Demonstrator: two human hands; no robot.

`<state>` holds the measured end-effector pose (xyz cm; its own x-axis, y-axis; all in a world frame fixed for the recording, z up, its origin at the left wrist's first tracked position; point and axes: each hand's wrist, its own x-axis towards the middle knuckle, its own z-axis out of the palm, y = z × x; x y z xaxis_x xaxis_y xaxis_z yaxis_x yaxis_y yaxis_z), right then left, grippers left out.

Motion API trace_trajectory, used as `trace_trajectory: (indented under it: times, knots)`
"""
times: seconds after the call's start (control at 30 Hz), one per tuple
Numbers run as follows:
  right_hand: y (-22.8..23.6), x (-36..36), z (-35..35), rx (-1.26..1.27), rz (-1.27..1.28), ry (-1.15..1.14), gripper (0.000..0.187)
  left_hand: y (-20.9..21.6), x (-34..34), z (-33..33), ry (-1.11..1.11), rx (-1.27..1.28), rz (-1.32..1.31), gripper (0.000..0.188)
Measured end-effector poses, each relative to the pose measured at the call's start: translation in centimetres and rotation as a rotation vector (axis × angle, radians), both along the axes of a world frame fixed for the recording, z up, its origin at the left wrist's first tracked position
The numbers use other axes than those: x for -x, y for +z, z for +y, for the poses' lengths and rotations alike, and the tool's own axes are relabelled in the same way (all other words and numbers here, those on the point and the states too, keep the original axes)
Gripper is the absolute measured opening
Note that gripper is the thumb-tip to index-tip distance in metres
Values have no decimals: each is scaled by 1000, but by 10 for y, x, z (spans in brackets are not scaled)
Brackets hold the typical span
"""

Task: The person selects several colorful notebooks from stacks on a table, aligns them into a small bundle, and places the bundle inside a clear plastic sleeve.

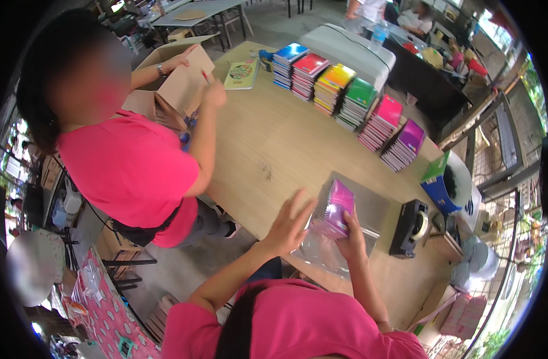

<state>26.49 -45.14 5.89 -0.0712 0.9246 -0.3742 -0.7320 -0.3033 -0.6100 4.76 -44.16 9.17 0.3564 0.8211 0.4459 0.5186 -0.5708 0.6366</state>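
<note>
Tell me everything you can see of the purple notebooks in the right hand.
The purple notebooks form a stack with a glossy top cover and a wire-like spiral along the left edge. The stack tilts, gripped on its right side by the right hand over clear plastic on the table. The left hand, fingers spread, is beside it; contact is unclear.

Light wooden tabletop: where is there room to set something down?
On the light wooden tabletop, the widest bare patch lies between the yellow book, the row of coloured notebook stacks and the left hand. Crowded around the right hand: purple spiral-bound notebooks, clear plastic sheet and black tape dispenser.
</note>
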Motion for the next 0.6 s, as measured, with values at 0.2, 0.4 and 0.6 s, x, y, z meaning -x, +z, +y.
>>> trace_trajectory:
  times: [0.2, 0.4, 0.6]
  knots:
    - [-95, 112, 165, -5, -386, 139, 72, -37, 88, 0, 237, 258, -96, 63]
    - [-93, 246, 297, 88, -1272, 14, 70, -29, 119, 35, 195, 292, -91, 48]
    - [-93, 218, 304, -82, -1125, 414, 57, -19, 92, 149, 298, 348, -721, 39]
